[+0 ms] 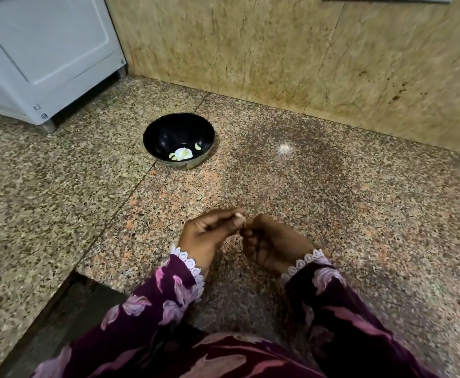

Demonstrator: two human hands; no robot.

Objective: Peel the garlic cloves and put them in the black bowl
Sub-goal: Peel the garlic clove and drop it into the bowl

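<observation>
A few pale peeled garlic cloves (183,154) were already gathered in the far round black bowl (152,137), while another small clove (239,215) was pinched between both hands (246,227), peeling unfinished.

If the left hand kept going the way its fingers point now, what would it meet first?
The left hand points right, pinching the garlic clove; it would almost at once meet the right hand, whose fingers already appear to touch that clove.

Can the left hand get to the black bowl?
Probably yes. Nothing lies on the counter between the left hand and the bowl. But that hand pinches a garlic clove with the right hand.
</observation>
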